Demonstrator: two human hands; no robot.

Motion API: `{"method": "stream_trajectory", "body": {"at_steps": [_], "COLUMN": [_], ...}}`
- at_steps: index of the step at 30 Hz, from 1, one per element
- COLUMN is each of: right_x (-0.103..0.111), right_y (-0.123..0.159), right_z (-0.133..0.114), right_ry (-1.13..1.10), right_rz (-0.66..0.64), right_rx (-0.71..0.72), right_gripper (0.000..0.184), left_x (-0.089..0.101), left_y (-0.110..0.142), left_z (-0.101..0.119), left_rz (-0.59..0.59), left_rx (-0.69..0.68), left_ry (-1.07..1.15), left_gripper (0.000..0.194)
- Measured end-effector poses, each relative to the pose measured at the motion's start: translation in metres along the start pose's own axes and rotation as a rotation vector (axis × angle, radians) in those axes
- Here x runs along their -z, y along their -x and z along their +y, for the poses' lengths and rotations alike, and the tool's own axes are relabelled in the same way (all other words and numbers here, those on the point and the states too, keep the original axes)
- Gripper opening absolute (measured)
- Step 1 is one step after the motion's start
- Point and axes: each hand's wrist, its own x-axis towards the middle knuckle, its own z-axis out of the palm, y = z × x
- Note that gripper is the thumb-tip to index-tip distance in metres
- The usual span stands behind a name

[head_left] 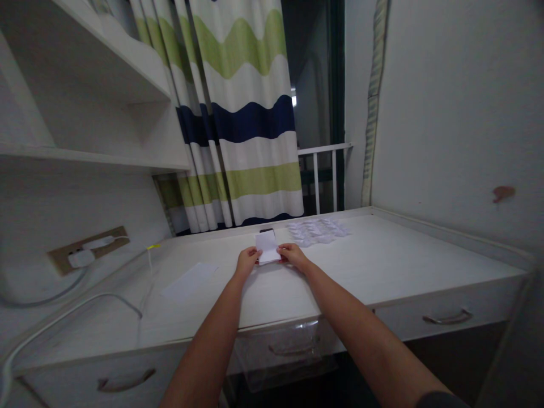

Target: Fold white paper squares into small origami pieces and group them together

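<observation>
Between both hands, above the middle of the white desk, is a small white sheet of paper [267, 247], perhaps folded or layered at its near edge. My left hand [248, 260] pinches its left side with thumb and fingers. On the right side, my right hand [292, 255] grips it the same way. Just behind the paper shows the top of a dark flat object [267, 230], mostly hidden. To the right of my hands lies a group of several small folded white paper pieces [317, 229], set close together.
Flat on the desk [365, 255] at the left lies another white sheet [190, 279]. A cable [106, 295] crosses the left end, near a wall socket with plugs [81, 258]. A shelf [85, 156] overhangs the left side. A striped curtain [255, 153] hangs behind the desk.
</observation>
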Motion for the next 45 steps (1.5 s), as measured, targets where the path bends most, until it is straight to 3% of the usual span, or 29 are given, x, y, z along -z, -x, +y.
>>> {"method": "stream_trajectory", "body": {"at_steps": [7, 23, 30, 45], "right_x": [-0.002, -0.002, 0.003, 0.005], "right_y": [0.002, 0.001, -0.004, -0.009], "right_z": [0.001, -0.001, 0.001, 0.004], "right_ry": [-0.028, -0.029, 0.057, -0.053], "right_rz": [-0.017, -0.012, 0.025, 0.035], "right_rx": [-0.047, -0.007, 0.119, 0.109], "right_gripper": [0.005, 0.011, 0.014, 0.028], "left_x": [0.001, 0.002, 0.000, -0.001], "left_y": [0.000, -0.001, 0.001, 0.001], "left_z": [0.001, 0.001, 0.001, 0.000], "left_rz": [0.048, 0.072, -0.026, -0.086], "left_rx": [-0.034, -0.066, -0.024, 0.027], "left_ry": [-0.016, -0.009, -0.010, -0.002], "left_gripper": [0.027, 0.032, 0.030, 0.031]}}
